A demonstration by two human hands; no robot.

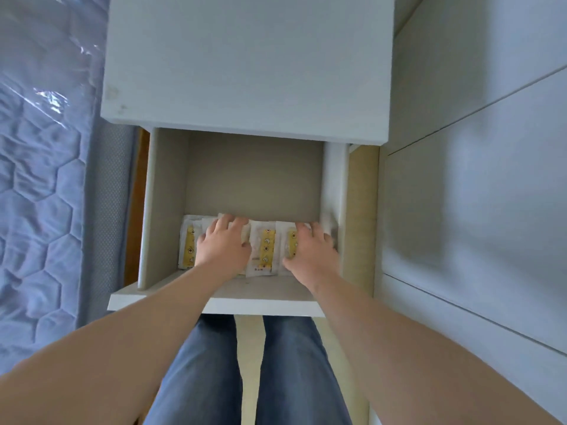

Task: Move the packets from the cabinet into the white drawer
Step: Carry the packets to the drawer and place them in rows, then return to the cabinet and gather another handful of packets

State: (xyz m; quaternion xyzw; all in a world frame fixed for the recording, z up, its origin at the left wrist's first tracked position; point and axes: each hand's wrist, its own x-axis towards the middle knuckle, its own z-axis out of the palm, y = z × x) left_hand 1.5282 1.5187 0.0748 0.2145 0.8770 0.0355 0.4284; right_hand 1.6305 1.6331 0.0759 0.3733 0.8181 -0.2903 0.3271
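The white drawer (pixel 214 303) is pulled out of a white bedside cabinet (pixel 245 65). Several white packets with yellow patterned strips (pixel 264 250) lie side by side along the drawer's near end. My left hand (pixel 222 243) rests flat on the packets at the left, fingers spread. My right hand (pixel 310 250) lies on the packets at the right, against the drawer's right wall. Both hands hide part of the row. The far half of the drawer floor (pixel 254 176) is bare.
A quilted blue mattress in clear plastic (pixel 40 179) runs along the left. White panelled furniture (pixel 475 179) stands close on the right. My legs in blue jeans (pixel 245 372) are under the drawer front.
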